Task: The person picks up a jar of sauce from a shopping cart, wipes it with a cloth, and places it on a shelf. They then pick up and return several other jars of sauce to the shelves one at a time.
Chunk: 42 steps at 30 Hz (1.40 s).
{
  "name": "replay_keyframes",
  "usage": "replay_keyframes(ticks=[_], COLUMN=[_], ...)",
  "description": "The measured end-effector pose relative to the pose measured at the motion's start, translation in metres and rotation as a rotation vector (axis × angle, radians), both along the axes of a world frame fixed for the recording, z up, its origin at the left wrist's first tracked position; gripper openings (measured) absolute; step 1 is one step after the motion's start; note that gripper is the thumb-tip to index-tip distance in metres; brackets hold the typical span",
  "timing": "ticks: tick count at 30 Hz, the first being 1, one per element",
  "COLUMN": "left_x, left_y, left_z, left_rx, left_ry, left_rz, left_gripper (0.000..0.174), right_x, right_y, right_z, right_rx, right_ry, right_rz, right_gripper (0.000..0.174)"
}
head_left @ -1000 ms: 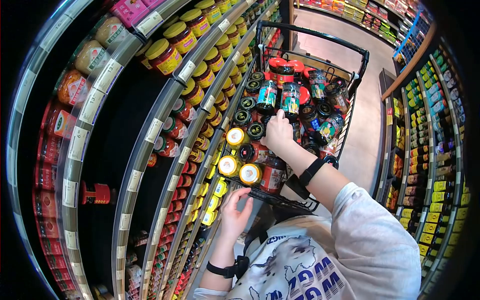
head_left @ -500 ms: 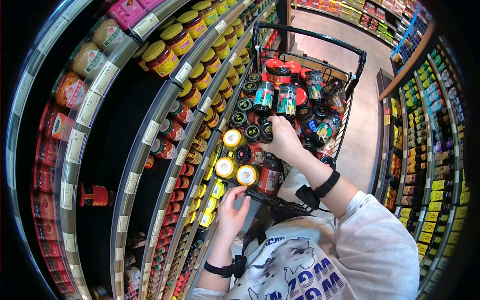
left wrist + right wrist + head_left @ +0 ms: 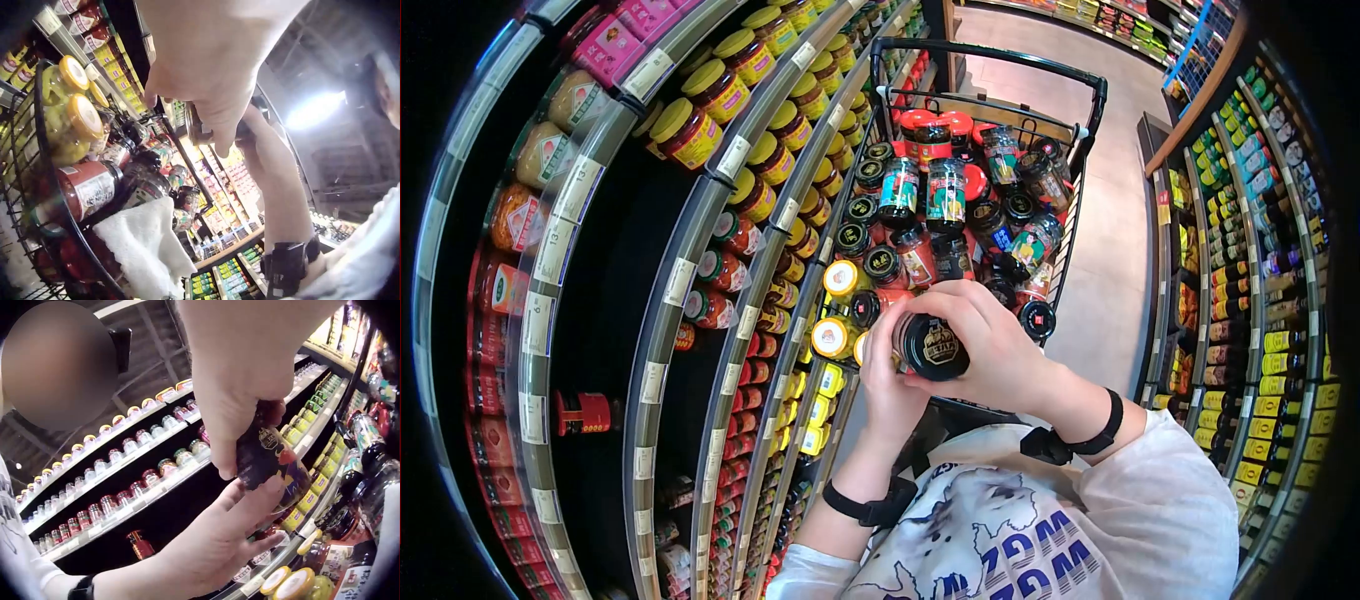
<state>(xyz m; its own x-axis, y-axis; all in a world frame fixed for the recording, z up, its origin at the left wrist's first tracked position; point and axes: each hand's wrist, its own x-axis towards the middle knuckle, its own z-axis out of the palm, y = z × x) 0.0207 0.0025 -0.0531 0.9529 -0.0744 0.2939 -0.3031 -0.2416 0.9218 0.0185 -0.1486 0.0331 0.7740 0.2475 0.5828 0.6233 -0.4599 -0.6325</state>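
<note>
A glass jar [image 3: 937, 346] with a black, gold-printed lid is held up over the near end of the shopping cart [image 3: 1000, 62], its lid toward the head camera. My right hand [image 3: 1000, 340] grips it by the lid end, as the right wrist view shows. My left hand [image 3: 888, 385] holds the jar's body from the other side, fingers along the label. That dark label [image 3: 270, 453] has a gold emblem and red and yellow shapes. In the left wrist view the hands hide most of the jar. Below, the cart is full of jars with black, red and yellow lids.
Shelves of yellow-lidded jars [image 3: 718, 92] run close along the left. More stocked shelves [image 3: 1270, 340] line the right, past a strip of floor [image 3: 1105, 270]. A white cloth [image 3: 147, 240] hangs at the cart's near edge beside yellow-lidded jars [image 3: 84, 115].
My right hand has lifted a black-lidded jar out of the cart and brought it toward my body. My left hand has risen from beside the cart to hold it too.
</note>
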Motion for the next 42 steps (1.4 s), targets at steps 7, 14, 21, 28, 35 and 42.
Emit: replay_keyframes(ticks=[7, 14, 21, 28, 35, 42], left_x=[-0.013, -0.018, -0.021, -0.022, -0.027, -0.049], left_y=[-0.001, -0.001, 0.000, 0.002, 0.017, 0.071], left_z=[0.012, 0.013, 0.012, 0.011, 0.007, 0.073], left_rx=[-0.113, -0.102, -0.121, -0.191, -0.309, 0.349], left_ry=[0.041, 0.011, 0.044, 0.075, 0.142, 0.193], left_rz=[-0.119, -0.094, -0.037, -0.016, 0.017, 0.106], left_gripper=[0.042, 0.046, 0.062, 0.063, 0.065, 0.070], right_x=[-0.013, -0.014, -0.014, -0.013, -0.012, -0.006], right_y=[-0.013, -0.014, -0.012, -0.007, 0.008, 0.057], right_z=[0.007, -0.004, -0.003, -0.001, 0.003, 0.002], right_rx=[0.102, 0.109, 0.092, 0.064, 0.054, 0.683], right_ry=[0.194, 0.114, 0.080, 0.082, 0.121, 1.008], right_rz=[0.116, 0.124, 0.139, 0.139, 0.196, 0.259], right_gripper=[0.089, 0.085, 0.076, 0.075, 0.072, 0.059])
